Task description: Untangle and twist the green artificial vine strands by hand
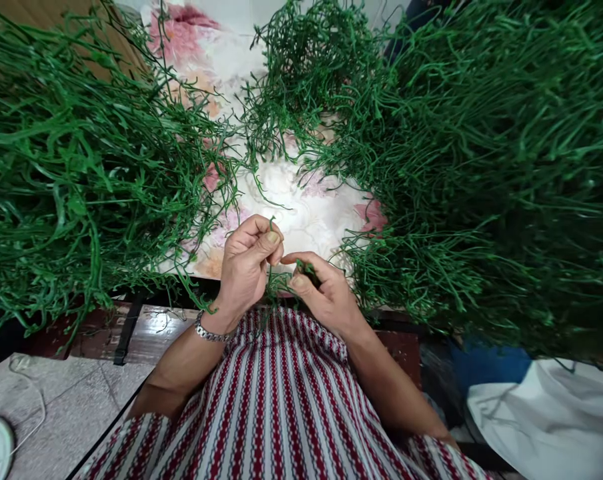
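My left hand (249,260), with a metal band on its wrist, is closed, pinching a thin green plastic stem (271,225) between thumb and forefinger. Just to its right, my right hand (326,290) curls round several small green pieces (306,270), its forefinger reaching toward the left hand. Thin green strands (277,290) hang below and between both hands, in front of my striped clothing. A large heap of green stems (81,173) lies to the left, and a bigger heap (481,147) fills the right side.
Under the heaps is a table with a white flowered cover (301,220). Another green clump (326,60) sits at the back. Cardboard (116,40) stands at the far left. A white cloth or bag (556,413) and a blue container (491,367) are low on the right.
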The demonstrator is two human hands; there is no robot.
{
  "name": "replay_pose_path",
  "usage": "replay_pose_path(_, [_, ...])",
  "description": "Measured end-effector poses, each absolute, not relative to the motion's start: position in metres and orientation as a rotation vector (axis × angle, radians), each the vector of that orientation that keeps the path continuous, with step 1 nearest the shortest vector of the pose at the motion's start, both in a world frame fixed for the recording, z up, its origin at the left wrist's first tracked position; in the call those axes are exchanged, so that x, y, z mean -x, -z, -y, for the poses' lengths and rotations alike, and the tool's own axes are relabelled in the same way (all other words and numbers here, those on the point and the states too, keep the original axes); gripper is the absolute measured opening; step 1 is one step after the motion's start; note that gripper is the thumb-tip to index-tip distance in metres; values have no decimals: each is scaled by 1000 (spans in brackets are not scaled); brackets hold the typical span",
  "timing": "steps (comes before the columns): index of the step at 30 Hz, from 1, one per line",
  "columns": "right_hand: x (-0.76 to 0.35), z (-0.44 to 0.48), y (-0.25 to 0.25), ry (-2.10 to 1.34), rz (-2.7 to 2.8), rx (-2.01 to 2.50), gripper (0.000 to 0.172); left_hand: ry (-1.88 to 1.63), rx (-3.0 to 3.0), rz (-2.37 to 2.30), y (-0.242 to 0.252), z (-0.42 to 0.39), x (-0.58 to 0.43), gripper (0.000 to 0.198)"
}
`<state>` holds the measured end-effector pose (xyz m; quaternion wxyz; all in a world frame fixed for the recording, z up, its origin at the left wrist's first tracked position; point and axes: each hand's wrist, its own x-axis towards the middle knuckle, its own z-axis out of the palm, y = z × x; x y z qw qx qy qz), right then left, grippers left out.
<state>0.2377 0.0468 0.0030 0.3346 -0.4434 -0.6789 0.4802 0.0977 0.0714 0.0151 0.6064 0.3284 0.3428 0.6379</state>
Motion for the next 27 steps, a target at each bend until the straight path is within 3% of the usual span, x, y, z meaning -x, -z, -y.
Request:
replay_pose_path(2, [-233, -47, 0, -1329, 1772, 1092, 31, -1503, -769, -795, -15, -72, -100, 13])
replay_pose_path(5, [-230, -48, 2, -1340, 1774, 1051, 21, -1557, -829, -841, -13, -72, -102, 12])
replay_pose_path(9, [-233, -49, -1, -1025, 1830, 1123, 13, -1641, -1081, -1076, -9, -63, -97, 12])
replay_pose_path(12, [-235, -49, -3, -839, 1877, 1097, 11, -1434, -1297, -1215, -7, -50, -90, 15])
replay_pose_path(15, [-236, -49, -3, -764, 1937, 1047, 11, -1181, -1406, -1205, -5, -42, -85, 7])
replay_pose_path(20, [-235, -50, -1, -598, 2030, 1059, 10, -1276, -1657, -1260, -4, -40, -82, 11])
replay_pose_path(27, [-245, -54, -1, -504, 2293, 1052, 11, -810, -1991, -1250, -14, -42, -70, 9])
